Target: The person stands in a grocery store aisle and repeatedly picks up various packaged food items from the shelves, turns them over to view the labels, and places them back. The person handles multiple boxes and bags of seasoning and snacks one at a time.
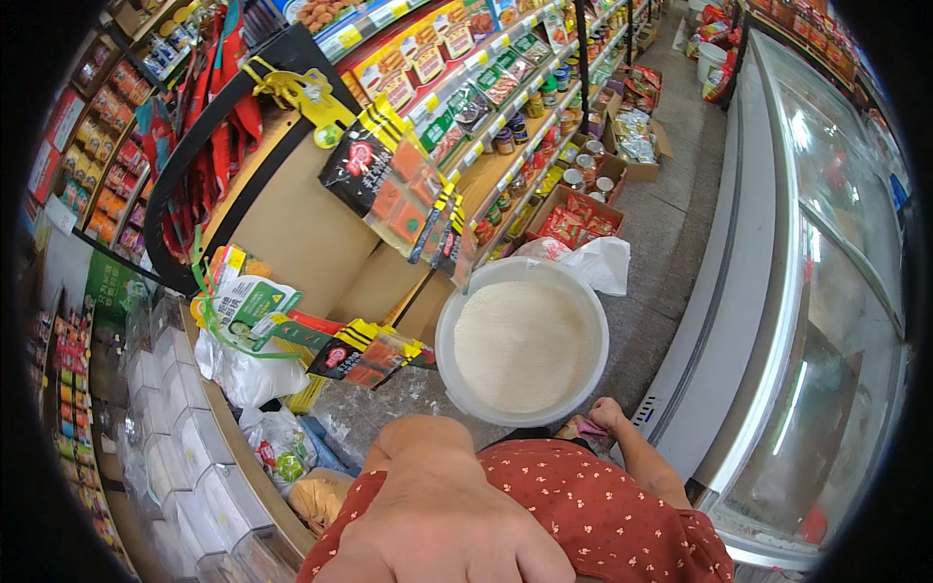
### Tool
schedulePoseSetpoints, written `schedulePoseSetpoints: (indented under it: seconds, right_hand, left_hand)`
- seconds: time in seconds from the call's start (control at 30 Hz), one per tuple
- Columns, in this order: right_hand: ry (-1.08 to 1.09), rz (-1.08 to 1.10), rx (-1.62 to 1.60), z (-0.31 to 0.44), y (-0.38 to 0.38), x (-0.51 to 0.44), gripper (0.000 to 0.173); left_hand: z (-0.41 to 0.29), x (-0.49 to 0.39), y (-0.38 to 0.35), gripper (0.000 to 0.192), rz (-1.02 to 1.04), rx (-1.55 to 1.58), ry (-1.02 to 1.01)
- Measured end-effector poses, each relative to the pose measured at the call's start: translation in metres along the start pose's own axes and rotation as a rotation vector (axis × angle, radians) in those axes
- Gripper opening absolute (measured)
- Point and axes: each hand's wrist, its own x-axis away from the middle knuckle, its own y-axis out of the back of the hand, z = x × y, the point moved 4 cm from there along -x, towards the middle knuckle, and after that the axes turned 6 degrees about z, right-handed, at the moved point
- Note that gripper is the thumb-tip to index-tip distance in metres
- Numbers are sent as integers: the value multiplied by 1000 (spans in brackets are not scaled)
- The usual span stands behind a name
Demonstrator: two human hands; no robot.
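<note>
A large white plastic tub of pale rice grains stands on the floor before me. My left hand is raised close to the camera, its back and knuckles filling the bottom middle. Its fingertips are cut off, so I cannot see whether they grip anything. My right hand is low beside the tub's near right edge, with the fingers curled. A small pink item lies directly below it; whether the hand holds it is unclear.
A glass-topped chest freezer runs along the right. Shelves of packaged food rise ahead, with open cartons on the floor. Hanging snack packs jut out at left. Clear bins and plastic bags are at lower left.
</note>
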Motion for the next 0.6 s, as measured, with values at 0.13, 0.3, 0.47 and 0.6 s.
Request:
schedulePoseSetpoints:
  seconds: [0.13,0.3,0.47,0.6]
  right_hand:
    - [92,88,82,28,-15,10,23]
    - [152,92,196,49,3,16,27]
    - [104,22,194,53,30,13,22]
    - [148,13,206,57,35,-7,19]
  left_hand:
    - [-22,1,3,17,59,13,22]
    - [-57,19,6,18,159,-48,-132]
    - [-86,52,7,17,100,-180,-206]
    - [-55,97,70,22,173,-248,134]
